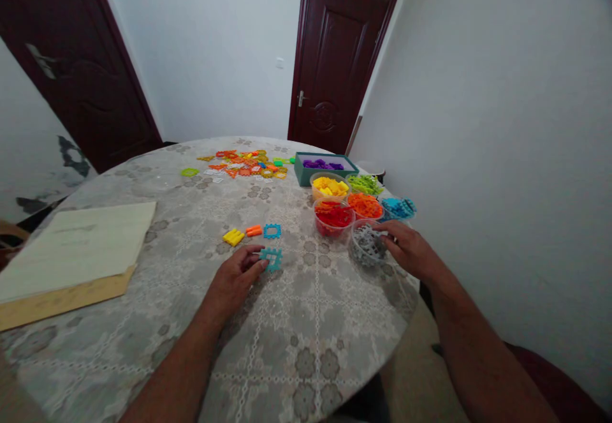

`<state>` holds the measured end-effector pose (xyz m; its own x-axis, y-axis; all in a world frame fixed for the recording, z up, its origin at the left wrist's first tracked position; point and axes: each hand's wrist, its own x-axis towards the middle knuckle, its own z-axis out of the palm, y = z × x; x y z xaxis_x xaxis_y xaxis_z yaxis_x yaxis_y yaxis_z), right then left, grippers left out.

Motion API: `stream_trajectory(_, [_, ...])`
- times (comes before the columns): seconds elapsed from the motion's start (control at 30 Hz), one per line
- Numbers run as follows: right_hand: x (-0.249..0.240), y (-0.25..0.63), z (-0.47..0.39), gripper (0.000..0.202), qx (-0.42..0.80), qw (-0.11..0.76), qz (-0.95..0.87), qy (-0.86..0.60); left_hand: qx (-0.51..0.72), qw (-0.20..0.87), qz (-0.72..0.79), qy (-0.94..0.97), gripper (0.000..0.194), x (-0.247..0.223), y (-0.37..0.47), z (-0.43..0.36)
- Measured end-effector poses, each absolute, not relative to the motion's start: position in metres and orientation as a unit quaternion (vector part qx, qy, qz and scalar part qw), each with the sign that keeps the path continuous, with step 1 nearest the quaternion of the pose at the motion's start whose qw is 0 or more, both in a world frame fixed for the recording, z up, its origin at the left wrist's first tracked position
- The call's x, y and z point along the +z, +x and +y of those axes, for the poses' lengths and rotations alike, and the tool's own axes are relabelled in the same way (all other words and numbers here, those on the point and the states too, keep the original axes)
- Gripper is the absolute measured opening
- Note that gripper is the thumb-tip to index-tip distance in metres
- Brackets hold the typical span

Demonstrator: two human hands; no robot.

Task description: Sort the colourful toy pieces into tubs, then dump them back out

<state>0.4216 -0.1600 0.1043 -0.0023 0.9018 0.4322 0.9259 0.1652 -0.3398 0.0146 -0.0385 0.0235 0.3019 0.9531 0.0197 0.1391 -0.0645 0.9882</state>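
Left of a gray-filled bowl (365, 261), the left hand (239, 275) pinches a blue frame (273, 260); at the bowl's right rim, the right hand (406, 244) curls half-closed, its hold unclear.

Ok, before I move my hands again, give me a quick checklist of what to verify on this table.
1. Left hand has the teal piece: ok, pinched between thumb and fingers.
2. Right hand is at the bowl of gray pieces: ok, fingertips at its near right side.
3. A gray piece is gripped in the right hand: cannot tell, the fingers hide it.
4. Blue frame piece is apart from the left hand: ok, lying on the tablecloth just beyond it.
5. Far pile of pieces is sorted by color: not ok, orange, yellow and others are mixed.
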Motion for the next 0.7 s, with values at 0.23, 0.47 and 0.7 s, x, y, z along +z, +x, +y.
stream_trajectory(0.23, [0.105, 0.35, -0.149, 0.025, 0.011, 0.353, -0.699, -0.622, 0.377, 0.53, 0.441, 0.618, 0.04, 0.033, 0.016, -0.047])
stream_trajectory(0.47, [0.069, 0.244, -0.113, 0.025, 0.191, 0.345, -0.723, -0.567, 0.364, 0.547, 0.406, 0.635, 0.029, 0.034, 0.015, -0.051])
stream_trajectory(0.7, [0.045, 0.229, -0.102, 0.019, 0.27, 0.392, -0.662, -0.579, 0.357, 0.525, 0.404, 0.659, 0.03, 0.036, 0.015, -0.053])
